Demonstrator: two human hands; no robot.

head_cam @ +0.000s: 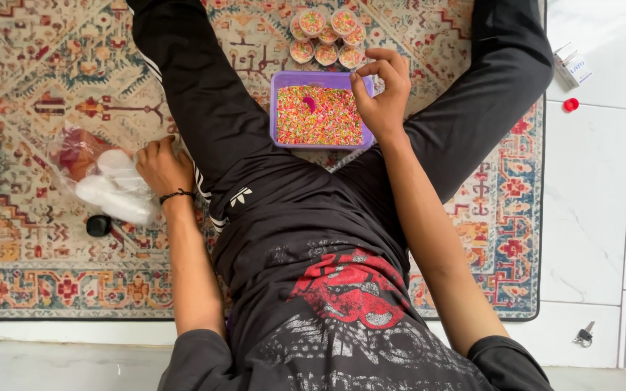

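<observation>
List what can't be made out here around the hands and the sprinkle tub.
- Left hand fingertips: in the head view, buried in the clear plastic bag, grip unclear.
- Right hand pinch over the purple tub: anything pinched is too small to see.
- Small filled cups: lids or not, too small to tell.
- Bag contents: blurred by plastic.

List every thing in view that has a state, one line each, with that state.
Purple tray: open, filled with coloured sprinkles, a pink scoop lying in them.
Small round cups: filled with sprinkles, clustered beyond the tray.
Clear plastic bag: lying on the rug, white round lids inside.
Left hand: resting on the bag.
Right hand: over the tray's right edge, fingertips pinched together.
Red cap: loose on the tiles.
Keys: lying on the tiles.
</observation>
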